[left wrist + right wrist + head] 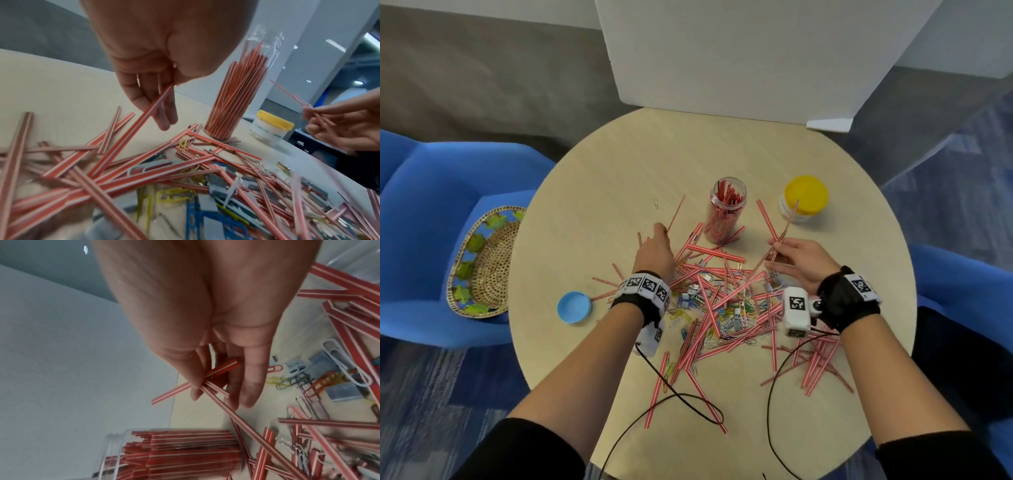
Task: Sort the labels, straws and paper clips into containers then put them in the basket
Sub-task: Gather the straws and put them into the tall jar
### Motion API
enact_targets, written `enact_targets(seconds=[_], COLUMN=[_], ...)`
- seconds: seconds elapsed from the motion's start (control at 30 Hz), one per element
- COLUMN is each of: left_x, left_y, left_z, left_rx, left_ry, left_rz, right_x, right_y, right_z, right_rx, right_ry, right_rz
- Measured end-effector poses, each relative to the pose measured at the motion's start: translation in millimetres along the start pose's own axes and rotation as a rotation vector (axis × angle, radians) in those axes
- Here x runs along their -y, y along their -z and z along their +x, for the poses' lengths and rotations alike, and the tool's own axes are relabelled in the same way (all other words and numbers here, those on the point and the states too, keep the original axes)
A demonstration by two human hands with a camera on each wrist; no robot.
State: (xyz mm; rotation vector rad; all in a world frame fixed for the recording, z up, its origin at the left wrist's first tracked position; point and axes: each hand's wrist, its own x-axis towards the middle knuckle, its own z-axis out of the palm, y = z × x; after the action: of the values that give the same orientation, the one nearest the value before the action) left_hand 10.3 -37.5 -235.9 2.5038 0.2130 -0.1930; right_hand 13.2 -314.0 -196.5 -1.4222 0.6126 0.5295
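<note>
Straws (726, 301) lie in a tangled heap with paper clips (690, 313) and small label tabs on the table (619, 171), just in front of the clear jar (726, 209), which stands upright, open and already well filled with straws. Left hand (655, 251), left of the jar, pinches a single straw (131, 132) between thumb and fingers. Right hand (803, 258), right of the jar, grips a few straws (216, 384) that cross one another. Yellow-lidded tub (804, 198) stands further right of the jar, blue lid (574, 307) well to its left, woven basket (482, 260) on a blue chair beyond that.

Judgement: straw-sorting is partly done. Advisable to align the crossed straws parallel first, then drop them end-first into the jar mouth, steadying it so it does not tip.
</note>
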Motion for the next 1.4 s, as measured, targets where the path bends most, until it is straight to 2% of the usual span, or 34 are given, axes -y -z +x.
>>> enact_targets(seconds=[0.17,0.23,0.33,0.4,0.53,0.6,0.7,0.77,0.9,1.0,1.07,1.13,1.27,1.4], left_x=[8.0,5.7,-0.8,-4.1,-11.7,-14.5,-13.9,-12.7,-19.1,-35.1,-43.7,-48.4,-59.6,-75.6], left_y=[0.9,4.3,13.9,20.1,29.7,31.9,25.3,15.1,-10.7,-31.2,-45.1,-56.7,-70.9,-78.3], left_z=[-21.6,-28.3,-33.1,-33.7,-36.8,-42.0,-60.1,-79.4,-116.8,-137.3,-148.5,-155.1,-154.1,-149.2], left_rx=[-0.112,-0.146,-0.193,-0.208,-0.223,-0.241,-0.257,-0.167,0.131,0.414,0.537,0.558,0.499,0.364], left_ry=[-0.028,-0.077,-0.159,-0.203,-0.213,-0.233,-0.225,-0.203,-0.282,-0.323,-0.337,-0.347,-0.355,-0.352], left_rz=[-0.203,-0.273,-0.338,-0.349,-0.473,-0.513,-0.394,-0.355,-0.210,0.032,0.235,0.380,0.548,0.551], right_x=[-3.0,-2.8,-4.8,-10.9,-30.6,-39.0,-53.7,-62.1,-73.1,-79.9,-80.6,-75.1,-62.3,-58.5], right_y=[6.3,9.5,19.8,30.2,46.3,50.8,59.2,60.0,54.4,53.0,53.6,54.0,57.0,51.6], right_z=[-24.6,-35.1,-52.7,-63.6,-84.9,-92.3,-88.9,-77.5,-46.7,-32.8,-28.2,-24.9,-15.4,-10.2], right_rx=[-0.013,-0.016,0.009,0.010,-0.035,-0.066,-0.150,-0.194,-0.193,-0.143,-0.129,-0.112,0.005,0.149], right_ry=[0.155,0.210,0.178,0.130,0.059,0.035,0.028,0.049,0.129,0.167,0.216,0.270,0.339,0.382], right_rz=[0.024,0.122,0.257,0.182,-0.224,-0.295,-0.526,-0.712,-1.126,-1.423,-1.567,-1.637,-1.713,-1.766])
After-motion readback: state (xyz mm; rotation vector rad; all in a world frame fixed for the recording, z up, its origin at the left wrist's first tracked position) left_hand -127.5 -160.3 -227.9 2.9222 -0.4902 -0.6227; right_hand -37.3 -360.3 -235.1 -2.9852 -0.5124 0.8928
